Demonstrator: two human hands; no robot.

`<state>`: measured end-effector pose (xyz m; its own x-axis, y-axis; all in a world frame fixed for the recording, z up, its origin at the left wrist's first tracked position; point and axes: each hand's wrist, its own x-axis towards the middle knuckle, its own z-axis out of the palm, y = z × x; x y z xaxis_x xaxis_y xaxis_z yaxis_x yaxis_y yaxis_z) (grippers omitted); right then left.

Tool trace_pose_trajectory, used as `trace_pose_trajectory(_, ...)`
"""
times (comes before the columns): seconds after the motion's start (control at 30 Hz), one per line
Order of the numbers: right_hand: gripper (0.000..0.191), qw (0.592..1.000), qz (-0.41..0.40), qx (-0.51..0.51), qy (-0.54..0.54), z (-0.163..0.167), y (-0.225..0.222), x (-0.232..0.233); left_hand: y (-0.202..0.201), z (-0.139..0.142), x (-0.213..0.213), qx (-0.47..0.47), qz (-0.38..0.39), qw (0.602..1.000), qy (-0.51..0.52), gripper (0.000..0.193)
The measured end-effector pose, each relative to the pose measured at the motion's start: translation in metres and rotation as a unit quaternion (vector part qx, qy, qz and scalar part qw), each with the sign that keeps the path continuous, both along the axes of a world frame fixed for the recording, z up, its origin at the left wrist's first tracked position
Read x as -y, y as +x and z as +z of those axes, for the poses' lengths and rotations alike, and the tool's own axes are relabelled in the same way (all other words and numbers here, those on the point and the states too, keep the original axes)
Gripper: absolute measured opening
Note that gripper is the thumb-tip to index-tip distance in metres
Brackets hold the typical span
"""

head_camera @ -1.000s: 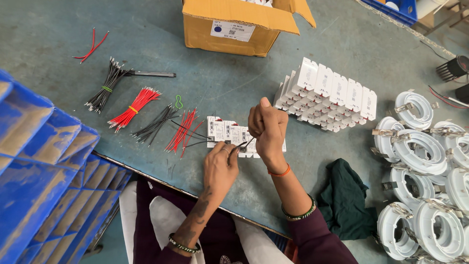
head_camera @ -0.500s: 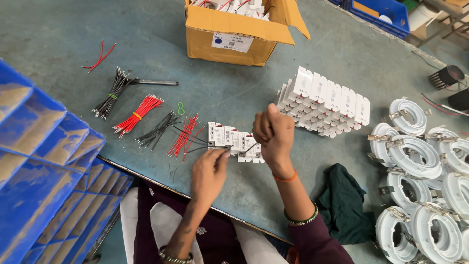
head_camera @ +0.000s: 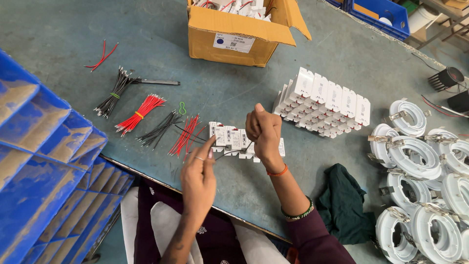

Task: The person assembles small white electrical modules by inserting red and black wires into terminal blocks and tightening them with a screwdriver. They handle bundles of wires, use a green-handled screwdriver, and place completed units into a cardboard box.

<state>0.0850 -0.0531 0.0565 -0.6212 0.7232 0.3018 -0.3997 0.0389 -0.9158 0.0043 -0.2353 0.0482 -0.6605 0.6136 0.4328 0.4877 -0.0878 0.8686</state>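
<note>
Left hand (head_camera: 199, 168) pinches a thin, floppy black wire (head_camera: 229, 153) near its end; right hand (head_camera: 264, 131) fist-clenched over light, rigid white driver modules (head_camera: 229, 138).

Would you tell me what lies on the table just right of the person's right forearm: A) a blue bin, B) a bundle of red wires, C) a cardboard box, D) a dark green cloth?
D: a crumpled dark green cloth lies beside the right forearm, near the white ring fixtures.

Grey-green worktable (head_camera: 73, 29) fills the view, evenly lit; blue bins (head_camera: 44, 161) stacked left, blue crate (head_camera: 376, 17) far corner.
</note>
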Motion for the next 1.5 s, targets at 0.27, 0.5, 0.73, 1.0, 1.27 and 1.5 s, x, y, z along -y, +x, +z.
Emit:
trace_pose_trajectory(0.27,0.061,1.000,0.009,-0.017,0.000,0.018,0.012,-0.004,0.028,-0.026,-0.025,0.182,-0.090,0.979,-0.037,0.017)
trace_pose_trajectory(0.5,0.060,0.999,-0.007,0.033,0.013,0.043,0.034,-0.011,0.045,-0.050,-0.047,0.103,-0.084,0.983,-0.125,0.011)
trace_pose_trajectory(0.73,0.058,0.999,-0.015,0.044,0.012,0.035,0.026,-0.015,0.050,-0.060,-0.064,0.039,-0.059,0.990,-0.121,0.013)
trace_pose_trajectory(1.0,0.060,0.999,-0.039,0.030,0.011,0.017,0.022,-0.017,0.046,-0.061,-0.063,-0.006,-0.048,0.992,-0.119,0.011)
trace_pose_trajectory(1.27,0.062,0.998,-0.055,-0.002,0.020,0.015,0.033,-0.012,0.044,-0.063,-0.066,-0.028,-0.043,0.994,-0.101,0.015)
trace_pose_trajectory(1.5,0.059,0.998,-0.069,-0.001,0.014,0.017,0.036,-0.009,0.047,-0.063,-0.065,-0.098,-0.045,0.986,-0.127,0.017)
